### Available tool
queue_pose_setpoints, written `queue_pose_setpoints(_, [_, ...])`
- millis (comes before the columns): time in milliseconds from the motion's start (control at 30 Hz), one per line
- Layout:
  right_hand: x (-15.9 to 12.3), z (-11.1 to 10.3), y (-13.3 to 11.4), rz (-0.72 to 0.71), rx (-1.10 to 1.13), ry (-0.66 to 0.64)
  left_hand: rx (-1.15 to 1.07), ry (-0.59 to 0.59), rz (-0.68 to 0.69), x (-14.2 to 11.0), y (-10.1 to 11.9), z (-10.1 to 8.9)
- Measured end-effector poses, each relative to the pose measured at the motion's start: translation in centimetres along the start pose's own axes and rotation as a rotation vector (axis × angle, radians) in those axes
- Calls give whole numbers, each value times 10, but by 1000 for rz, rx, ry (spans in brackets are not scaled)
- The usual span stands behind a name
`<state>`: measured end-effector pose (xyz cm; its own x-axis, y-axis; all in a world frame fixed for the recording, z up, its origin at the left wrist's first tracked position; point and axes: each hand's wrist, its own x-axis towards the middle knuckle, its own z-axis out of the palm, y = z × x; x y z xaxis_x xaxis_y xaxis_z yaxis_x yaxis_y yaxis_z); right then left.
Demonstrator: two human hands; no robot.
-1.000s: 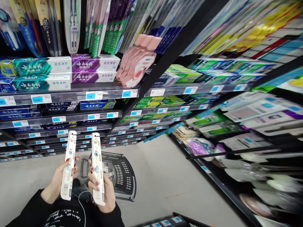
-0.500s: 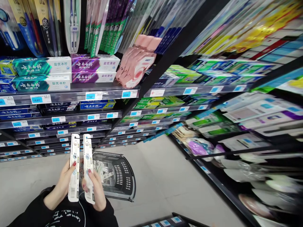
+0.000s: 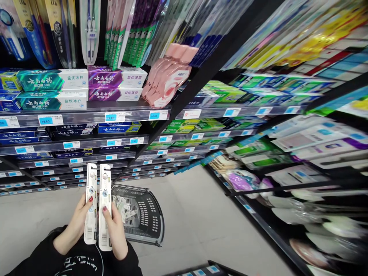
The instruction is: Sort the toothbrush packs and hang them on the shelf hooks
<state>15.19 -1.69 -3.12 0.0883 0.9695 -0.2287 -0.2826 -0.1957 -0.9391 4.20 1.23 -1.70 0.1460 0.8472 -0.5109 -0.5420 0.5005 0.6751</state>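
Packs (image 3: 91,220): two long, slim white packages, side by side, low and left of centre, with a narrow gap between them; the hanging notch is at the far end of each, a barcode at the near end, and numbered steps with small round pictures are printed in between.
Left hand (image 3: 77,222): grip closed around the left pack (image 3: 91,178), the red-nailed thumb across its printed face; the fingers behind are mostly hidden.
Right hand (image 3: 117,228): grip closed around the right pack (image 3: 104,230), the thumb pressed to its face, also with a red nail.
Sleeves (image 3: 34,255): black, matching a top with white lettering; a thin white cord hangs in front.
Basket (image 3: 148,214): dark grey with slotted walls, below and just beside the right hand, which partly hides it; a pale packet (image 3: 126,210) with dark marks lies inside.
Shelves (image 3: 80,116): black tiers ahead, edged with blue and white price tags; the top one bears teal boxes (image 3: 40,81), purple boxes (image 3: 105,77) and, to their right, pink pouches (image 3: 165,80).
Toothbrushes (image 3: 90,32): packaged, hanging in rows above the boxes.
Floor (image 3: 186,214): pale grey, reaching to more stocked shelving along the right, where many goods are blurred.
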Motion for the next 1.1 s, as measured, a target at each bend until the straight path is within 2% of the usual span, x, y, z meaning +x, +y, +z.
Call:
queue_pose_setpoints(133, [-1,7,-2,-54,-102,-13,66,-38,33,-1,-2,0])
queue_pose_setpoints(300, [-3,11,1,-88,-141,43,175,-45,264,6,-7,-4])
queue_pose_setpoints(400, [-4,9,2,-97,-142,47,218,-34,342,9,-7,-8])
queue_pose_setpoints(467, [-5,8,0,-91,-164,49,235,-27,309,9,-6,-11])
queue_pose_setpoints(600, [-7,8,-9,-115,-279,25,249,-101,161,6,-4,-15])
queue_pose_setpoints(733, [-12,12,-12,-135,-394,-32,308,-49,155,7,-3,-13])
queue_pose_setpoints(867, [-14,13,-9,-110,-493,27,363,-115,139,9,0,-9])
queue_pose_setpoints(1000, [-7,5,-6,-204,-665,147,322,-118,74,8,2,-10])
queue_pose_setpoints(1100, [3,-1,-2,-121,-610,74,248,-141,12,6,3,-9])
